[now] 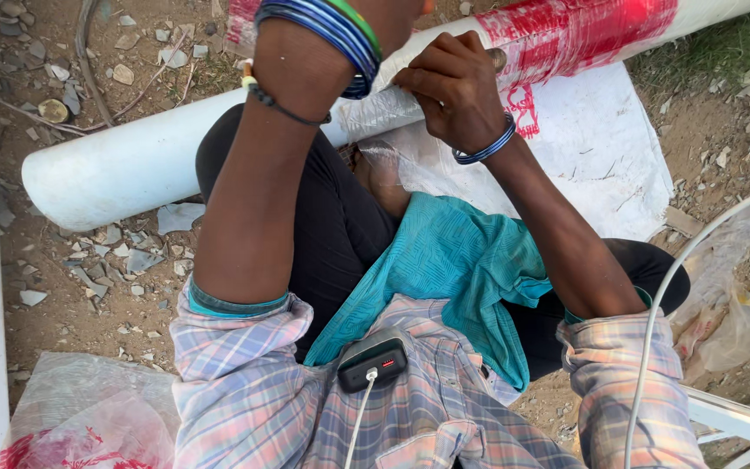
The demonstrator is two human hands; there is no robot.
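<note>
A long white pipe (132, 169) lies on the dirt ground (88, 287), across the person's knees. The right hand (453, 87) grips clear plastic wrap (557, 35) with red print on the pipe. The left hand is cut off at the top edge, so only its arm with blue bangles (327, 30) shows.

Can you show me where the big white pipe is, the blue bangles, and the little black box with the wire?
white pipe (123, 169): head view, bare left end.
blue bangles (327, 26): head view, on the left wrist.
black box (373, 360): head view, its top face.
</note>
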